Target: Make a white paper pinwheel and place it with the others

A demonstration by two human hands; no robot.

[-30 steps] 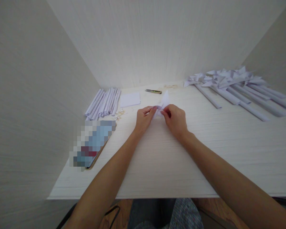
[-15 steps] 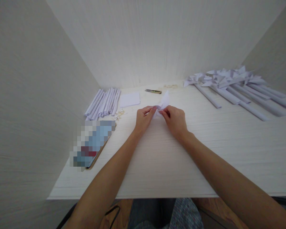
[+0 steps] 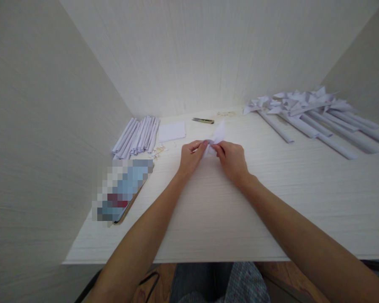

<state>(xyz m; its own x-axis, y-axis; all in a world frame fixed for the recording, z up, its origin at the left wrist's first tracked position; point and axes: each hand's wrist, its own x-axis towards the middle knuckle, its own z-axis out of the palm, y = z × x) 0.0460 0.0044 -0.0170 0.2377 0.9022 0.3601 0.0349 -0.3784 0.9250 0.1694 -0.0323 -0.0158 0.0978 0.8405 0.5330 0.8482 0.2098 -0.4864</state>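
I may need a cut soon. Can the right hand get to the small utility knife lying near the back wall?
Probably yes: the small utility knife lies just beyond the right hand with bare table between, but that hand now pinches the folded white paper.

On my table (image 3: 208,219) a bundle of rolled paper tubes (image 3: 137,135) lies at the far left, with a flat white sheet (image 3: 172,131) just beside it and small scraps (image 3: 158,150) near its end. A utility knife (image 3: 203,120) rests by the back wall. Far right, finished paper pinwheels (image 3: 309,113) lie heaped together. A blurred flat object (image 3: 121,189) sits near left
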